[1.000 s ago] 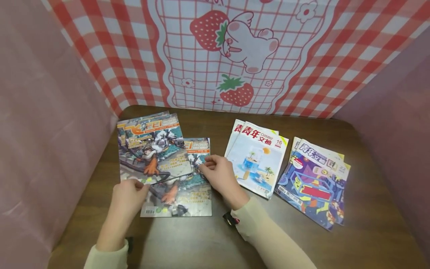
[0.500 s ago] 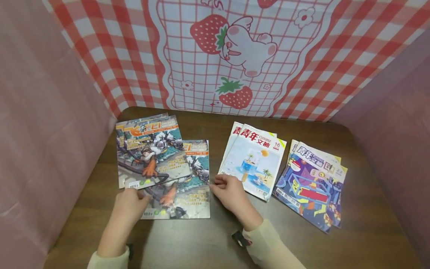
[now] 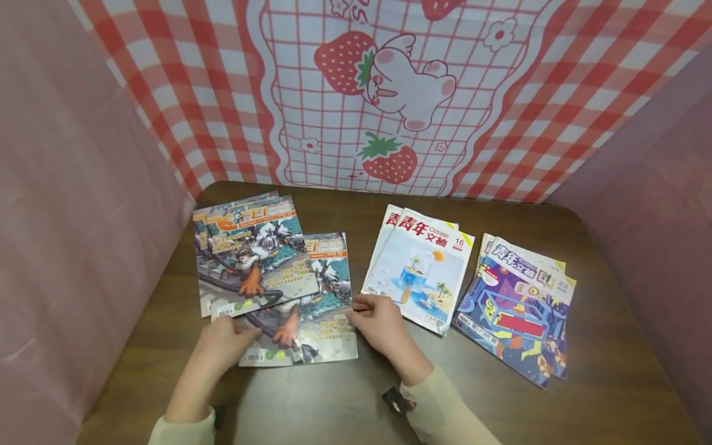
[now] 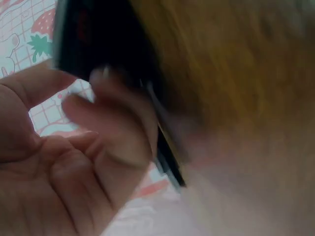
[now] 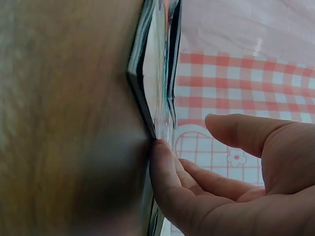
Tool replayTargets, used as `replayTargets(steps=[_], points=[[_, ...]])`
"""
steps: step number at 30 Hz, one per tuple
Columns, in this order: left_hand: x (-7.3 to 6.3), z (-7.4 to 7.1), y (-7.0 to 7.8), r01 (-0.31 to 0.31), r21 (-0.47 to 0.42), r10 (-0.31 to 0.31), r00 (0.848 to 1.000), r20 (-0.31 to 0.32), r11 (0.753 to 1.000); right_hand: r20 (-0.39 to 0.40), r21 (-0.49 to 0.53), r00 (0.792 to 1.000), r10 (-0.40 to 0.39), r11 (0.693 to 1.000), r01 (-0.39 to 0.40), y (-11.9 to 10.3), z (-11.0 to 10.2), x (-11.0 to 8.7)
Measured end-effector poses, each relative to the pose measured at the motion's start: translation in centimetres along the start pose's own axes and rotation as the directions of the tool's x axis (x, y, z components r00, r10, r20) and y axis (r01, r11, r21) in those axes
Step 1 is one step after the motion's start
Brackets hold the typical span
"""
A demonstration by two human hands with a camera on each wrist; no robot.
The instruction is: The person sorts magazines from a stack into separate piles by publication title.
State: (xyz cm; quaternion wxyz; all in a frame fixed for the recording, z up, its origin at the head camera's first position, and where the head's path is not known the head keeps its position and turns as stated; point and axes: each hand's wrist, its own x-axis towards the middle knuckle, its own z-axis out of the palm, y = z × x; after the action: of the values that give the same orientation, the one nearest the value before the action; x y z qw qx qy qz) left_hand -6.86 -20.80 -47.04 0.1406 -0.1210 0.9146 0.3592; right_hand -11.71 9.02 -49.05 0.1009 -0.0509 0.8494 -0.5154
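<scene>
On the left lie overlapping magazines with a cartoon figure and orange gloves. The upper magazine covers part of the lower magazine, which sits nearer and to the right. Where their edges meet, my left hand pinches a magazine edge. In the left wrist view the thumb and blurred fingers are about a dark, shaded magazine; I cannot tell which of the two it is. My right hand touches the lower magazine's right edge with its fingertips, its thumb standing apart.
Right of my right hand lie white-covered magazines, overlapping. Farther right is a fanned pair of purple-covered magazines. A checked strawberry cloth hangs behind the wooden table, with pink cloth at the sides.
My right hand drew back rightward from over the lower magazine, then came to its right edge. My left hand moved slightly right and nearer; the lower magazine shifted right and turned a little.
</scene>
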Motion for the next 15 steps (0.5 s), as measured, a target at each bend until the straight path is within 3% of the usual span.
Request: replayTargets(steps=[3,7,11,15], points=[[-0.4,0.2,0.3,0.025,-0.154,-0.019,0.999,0.044,0.988,-0.002,0.000,1.000,0.005,1.000,-0.005,-0.1,-0.2,0.1],[-0.5,0.6,0.8,0.065,-0.361,-0.037,0.996,0.083,0.931,-0.011,0.017,1.000,0.025,1.000,-0.025,0.0,-0.5,0.2],[-0.5,0.9,1.0,0.085,-0.508,-0.015,0.990,0.140,0.857,-0.018,0.000,0.999,0.051,0.999,-0.051,0.2,-0.8,0.1],[-0.6,0.7,1.1,0.103,-0.650,0.032,0.981,0.193,0.753,-0.017,-0.060,0.997,0.080,0.995,-0.081,0.2,-1.3,0.0]])
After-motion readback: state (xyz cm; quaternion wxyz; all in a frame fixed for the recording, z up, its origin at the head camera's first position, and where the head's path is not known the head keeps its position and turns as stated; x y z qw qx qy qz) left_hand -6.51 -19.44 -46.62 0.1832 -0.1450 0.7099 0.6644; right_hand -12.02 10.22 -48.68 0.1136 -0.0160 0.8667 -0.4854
